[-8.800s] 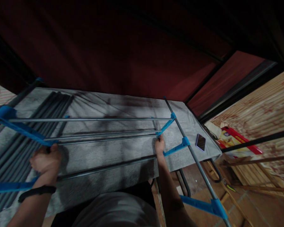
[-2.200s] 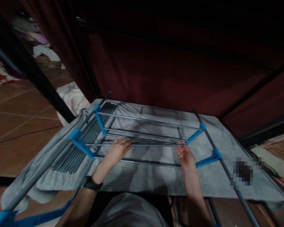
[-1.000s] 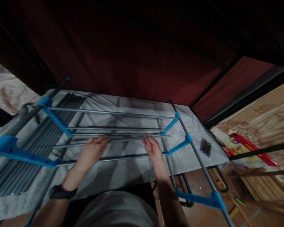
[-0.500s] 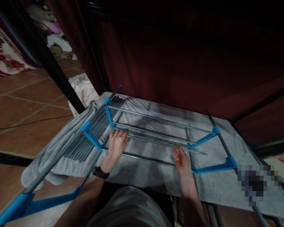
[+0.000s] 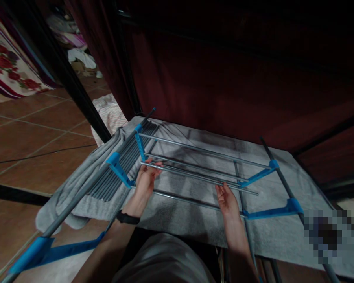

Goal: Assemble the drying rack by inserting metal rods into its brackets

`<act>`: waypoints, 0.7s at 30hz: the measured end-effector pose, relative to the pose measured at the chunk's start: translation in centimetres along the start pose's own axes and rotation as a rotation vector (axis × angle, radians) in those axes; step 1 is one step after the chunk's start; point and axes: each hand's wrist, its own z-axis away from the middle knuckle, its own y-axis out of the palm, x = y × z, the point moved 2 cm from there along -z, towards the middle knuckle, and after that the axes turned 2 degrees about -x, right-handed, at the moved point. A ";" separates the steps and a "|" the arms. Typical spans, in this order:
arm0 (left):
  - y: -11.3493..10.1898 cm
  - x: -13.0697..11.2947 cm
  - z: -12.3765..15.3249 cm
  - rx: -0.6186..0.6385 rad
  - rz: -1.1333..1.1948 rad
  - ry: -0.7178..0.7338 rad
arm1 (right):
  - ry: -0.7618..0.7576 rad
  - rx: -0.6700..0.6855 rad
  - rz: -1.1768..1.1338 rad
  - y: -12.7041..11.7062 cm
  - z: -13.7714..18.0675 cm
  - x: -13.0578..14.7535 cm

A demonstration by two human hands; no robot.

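Note:
Loose grey metal tubes lie side by side across the inside of a rack frame with blue plastic brackets. My left hand is closed at their left end, fingers reaching beneath and behind them. Near the right end, my right hand has its palm turned up and fingertips curled under the tubes. Fixed crossbars join the left bracket to the right ones. How many tubes are between my fingers is hard to make out.
Several more tubes are lined up at the left on a grey blanket. A long side pole with a blue foot piece extends toward me. Dark red curtain hangs behind; tiled floor lies left.
My left hand has gone from covering the tubes' left end to holding them from below, exposing that end. The right hand stays nearly in place. The view has shifted slightly.

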 end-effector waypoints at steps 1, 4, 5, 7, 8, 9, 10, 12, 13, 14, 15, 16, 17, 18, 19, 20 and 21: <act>0.5 -0.1 0.7 0.030 0.043 -0.048 | 0.012 0.002 0.000 0.2 0.1 0.0; 2.1 -0.2 2.7 0.120 0.074 -0.073 | 0.044 -0.001 -0.006 0.9 0.3 0.0; 2.6 -0.1 3.4 0.153 0.066 -0.062 | 0.053 -0.005 -0.010 1.1 0.4 0.1; 3.6 0.1 4.8 0.226 0.023 -0.026 | 0.072 -0.014 -0.024 1.6 0.8 0.1; 4.2 0.3 5.4 0.260 -0.008 0.001 | 0.083 -0.015 -0.031 2.0 1.0 0.2; 4.7 0.4 6.1 0.292 -0.044 0.036 | 0.096 -0.016 -0.039 2.3 1.3 0.2; 5.2 0.4 6.7 0.318 -0.081 0.077 | 0.108 -0.012 -0.048 2.7 1.6 0.2; 6.5 0.4 7.9 0.377 -0.151 0.153 | 0.136 0.009 -0.071 3.5 2.3 0.2; 7.1 0.2 8.4 0.408 -0.181 0.186 | 0.150 0.028 -0.083 4.0 2.7 0.1; 7.8 0.1 9.0 0.438 -0.207 0.218 | 0.166 0.051 -0.094 4.5 3.2 0.0; 8.5 -0.1 9.4 0.468 -0.228 0.251 | 0.182 0.079 -0.103 5.0 3.6 -0.1; 9.2 -0.4 9.9 0.496 -0.244 0.285 | 0.198 0.112 -0.109 5.5 4.1 -0.3; 9.8 -0.6 10.2 0.522 -0.257 0.318 | 0.217 0.152 -0.112 5.9 4.5 -0.5; 10.4 -0.7 10.5 0.552 -0.269 0.349 | 0.239 0.201 -0.111 6.4 5.0 -0.8; 10.9 -0.9 10.6 0.586 -0.279 0.379 | 0.267 0.253 -0.103 6.7 5.3 -1.0; 11.3 -1.0 10.7 0.621 -0.291 0.411 | 0.304 0.314 -0.085 7.0 5.7 -1.2; 11.6 -1.2 10.6 0.649 -0.308 0.447 | 0.350 0.378 -0.056 7.3 6.0 -1.5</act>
